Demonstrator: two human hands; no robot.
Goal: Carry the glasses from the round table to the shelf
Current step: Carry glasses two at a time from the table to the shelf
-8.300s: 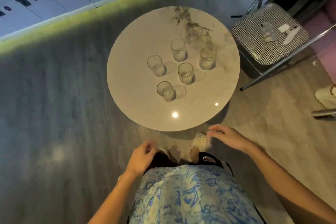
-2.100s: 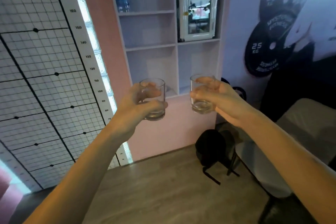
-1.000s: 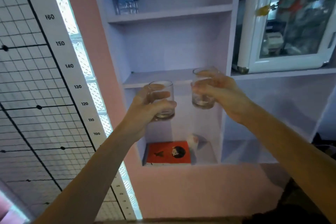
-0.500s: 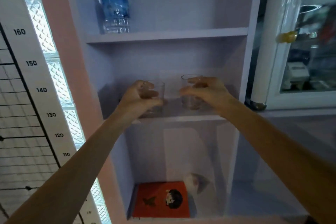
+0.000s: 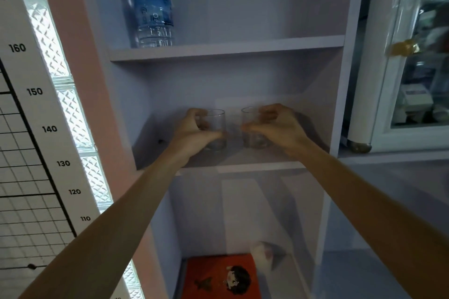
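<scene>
Two clear tumbler glasses are inside the middle compartment of the pale lilac shelf [image 5: 243, 166]. My left hand [image 5: 193, 132] is wrapped around the left glass [image 5: 216, 126], and my right hand [image 5: 277, 126] grips the right glass [image 5: 252, 133]. Both glasses are upright and low over the shelf board; whether their bases touch it I cannot tell. They stand side by side with a small gap between them. The round table is out of view.
A water bottle [image 5: 153, 14] stands on the shelf above. An orange book [image 5: 223, 277] and a small white object [image 5: 262, 253] lie in the compartment below. A white glass-door cabinet [image 5: 408, 60] is at the right, a height-scale wall chart [image 5: 36, 109] at the left.
Since a second ago both hands have carried the glasses forward into the middle compartment and lowered them toward the shelf board. The view has moved closer to the shelf.
</scene>
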